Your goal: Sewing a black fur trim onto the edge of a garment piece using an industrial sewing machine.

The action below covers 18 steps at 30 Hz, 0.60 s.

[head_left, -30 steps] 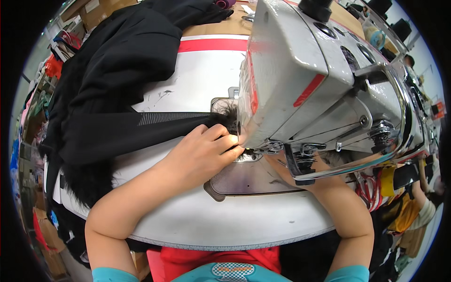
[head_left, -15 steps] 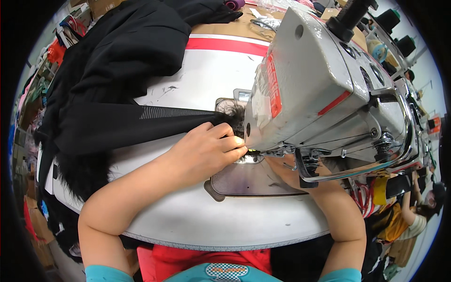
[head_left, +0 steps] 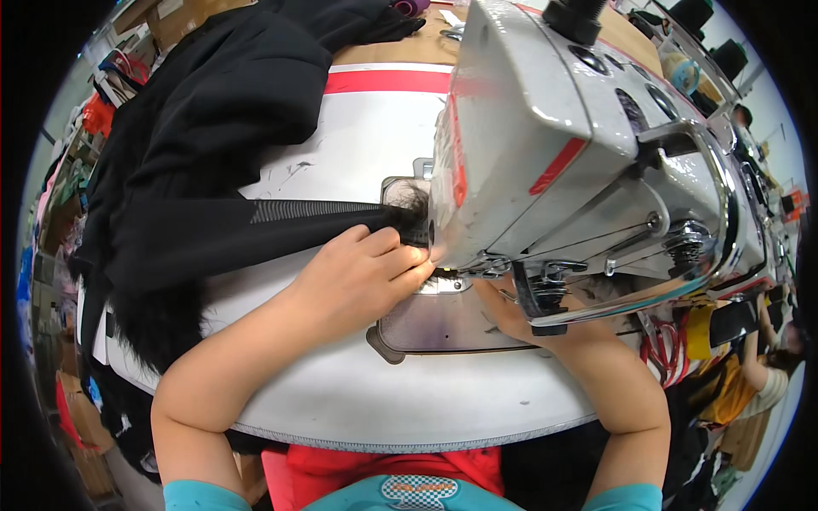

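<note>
A white sewing machine (head_left: 520, 145) fills the right half of my view, above a metal plate (head_left: 426, 328) set in the table. My left hand (head_left: 375, 272) is closed on black fabric (head_left: 213, 238) at the left side of the needle area, fingertips close to the presser foot. The fabric has a sheer striped strip and dark feathery trim (head_left: 413, 204) near the machine. My right hand (head_left: 511, 315) reaches under the machine head from the right, mostly hidden by it, and what its fingers touch cannot be seen.
A pile of black fabric (head_left: 221, 85) lies over the table's left side. Brown card (head_left: 375, 53) and scissors (head_left: 452, 34) lie at the back. Red-handled tools (head_left: 665, 349) are right of my forearm. A co-worker's arm (head_left: 750, 358) shows at the far right, and cluttered shelves (head_left: 72, 170) line the left.
The whole view shifted slightly right and then back left. My hands stay at the machine, with my right hand's fingers moved a little left relative to the presser foot.
</note>
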Tool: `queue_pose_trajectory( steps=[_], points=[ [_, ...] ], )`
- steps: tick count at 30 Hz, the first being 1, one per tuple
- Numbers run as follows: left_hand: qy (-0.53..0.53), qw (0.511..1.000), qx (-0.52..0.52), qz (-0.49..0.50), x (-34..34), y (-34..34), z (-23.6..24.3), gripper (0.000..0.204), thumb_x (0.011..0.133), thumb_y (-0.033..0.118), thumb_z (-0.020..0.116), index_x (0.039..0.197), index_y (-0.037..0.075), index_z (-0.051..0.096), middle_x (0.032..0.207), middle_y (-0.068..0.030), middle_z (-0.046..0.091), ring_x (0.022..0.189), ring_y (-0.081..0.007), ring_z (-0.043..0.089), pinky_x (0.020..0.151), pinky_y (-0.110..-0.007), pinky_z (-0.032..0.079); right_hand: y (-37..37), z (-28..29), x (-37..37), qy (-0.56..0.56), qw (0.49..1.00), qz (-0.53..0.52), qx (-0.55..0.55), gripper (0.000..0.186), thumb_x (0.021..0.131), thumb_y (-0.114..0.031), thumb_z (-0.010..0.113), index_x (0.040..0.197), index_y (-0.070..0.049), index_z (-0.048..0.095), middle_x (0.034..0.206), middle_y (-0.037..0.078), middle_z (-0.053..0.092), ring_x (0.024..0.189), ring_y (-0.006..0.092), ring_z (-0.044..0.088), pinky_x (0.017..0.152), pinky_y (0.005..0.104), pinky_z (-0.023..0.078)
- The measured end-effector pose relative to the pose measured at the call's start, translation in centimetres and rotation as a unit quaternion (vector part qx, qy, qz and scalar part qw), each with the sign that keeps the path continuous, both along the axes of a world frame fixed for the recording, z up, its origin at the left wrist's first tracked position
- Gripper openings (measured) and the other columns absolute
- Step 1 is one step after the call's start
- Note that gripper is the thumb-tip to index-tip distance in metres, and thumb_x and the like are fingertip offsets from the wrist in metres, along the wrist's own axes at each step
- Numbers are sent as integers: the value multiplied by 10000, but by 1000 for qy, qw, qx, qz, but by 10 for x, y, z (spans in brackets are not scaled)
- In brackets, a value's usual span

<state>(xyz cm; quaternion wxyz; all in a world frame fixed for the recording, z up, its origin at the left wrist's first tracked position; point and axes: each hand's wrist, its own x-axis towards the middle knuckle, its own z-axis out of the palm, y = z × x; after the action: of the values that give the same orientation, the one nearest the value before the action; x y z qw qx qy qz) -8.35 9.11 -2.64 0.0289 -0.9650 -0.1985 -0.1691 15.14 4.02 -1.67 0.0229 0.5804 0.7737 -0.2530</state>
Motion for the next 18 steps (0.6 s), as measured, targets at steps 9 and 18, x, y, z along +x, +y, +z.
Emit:
queue_pose_trajectory(
  steps=[9, 18],
  points=[
    [-10, 999, -51, -6, 3, -12, 12, 257, 706, 121, 542, 945, 36, 584, 930, -45, 508, 867, -187, 485, 717, -300, 438, -1, -5, -1, -209, 927, 184, 250, 237, 910, -246, 450, 1055, -74, 525, 981, 76, 579, 814, 153, 560, 680, 319, 460],
    [-85, 993, -65, -39, 8, -1, -6, 174, 683, 57, 571, 851, 14, 565, 818, -74, 466, 801, -224, 485, 638, -302, 459, 3, -23, 12, 210, 974, 34, -71, 266, 900, -204, 421, 1119, -75, 498, 1046, 86, 558, 929, 142, 561, 774, 276, 463]
  ],
)
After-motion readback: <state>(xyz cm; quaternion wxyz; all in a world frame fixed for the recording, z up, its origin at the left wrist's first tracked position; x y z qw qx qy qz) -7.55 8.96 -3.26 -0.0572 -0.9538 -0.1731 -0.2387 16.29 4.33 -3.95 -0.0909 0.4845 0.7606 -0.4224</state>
